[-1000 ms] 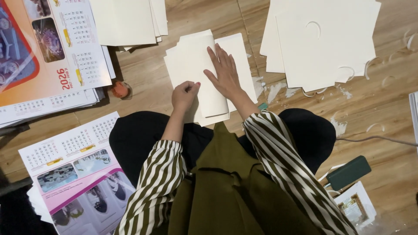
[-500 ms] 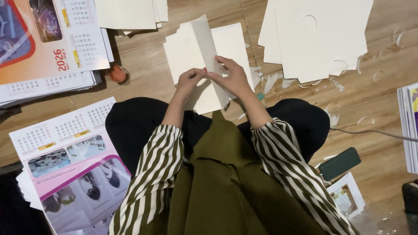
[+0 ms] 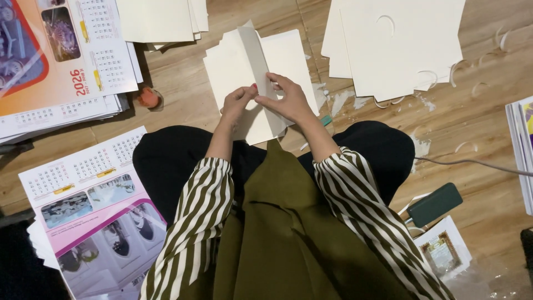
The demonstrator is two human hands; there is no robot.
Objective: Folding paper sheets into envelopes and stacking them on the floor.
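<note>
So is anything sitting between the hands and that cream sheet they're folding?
Nothing visible does. The left hand and right hand both already pinch the folded cream sheet at its crease, above the stack of cream sheets on the wooden floor. No other thing lies between them.

We seem to be in a small print-finishing workshop, working seated on a wooden floor point(image 3: 183, 105). Around us lie stacks of printed calendars point(image 3: 61, 61), more calendar sheets point(image 3: 94, 211), piles of blank cream card point(image 3: 400, 44) with punched notches, and paper trimmings point(image 3: 422, 147) scattered about.
</note>
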